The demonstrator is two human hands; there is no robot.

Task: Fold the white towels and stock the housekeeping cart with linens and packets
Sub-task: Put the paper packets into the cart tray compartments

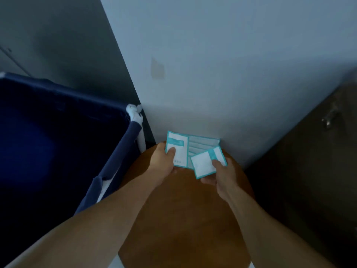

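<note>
**Q:** Where are the packets, and how are they held?

**A:** Both are above the twelve-o'clock edge of the round wooden table [183, 219]. The left hand [163, 161] pinches the large packet [181, 151] at its nine-o'clock end, thumb on top. The right hand [218, 176] pinches the small packet [202, 165] at its four-o'clock corner in the same way. The small packet overlaps the large one's lower right corner. Whether the two touch cannot be told.

**Q:** What stands around them?

**A:** At nine o'clock of the table is the cart's navy fabric bag [58, 132], its mouth open. It hangs on a white frame post [142, 137], with white ties [134, 111] knotted at the corner. At twelve o'clock a pale wall [212, 64] rises just behind the packets. At three o'clock is a dark panel [309, 171] bearing a metal handle [328, 118].

**Q:** What is hidden or hard to read?

**A:** The bag's interior is too dark to make out. The print on the packets is blurred. Only their teal borders, a teal band and a striped window on the large packet can be read. The fingers of both hands lie mostly hidden under the packets. Both forearms cover part of the tabletop, and the table's six-o'clock edge runs out of view.
</note>
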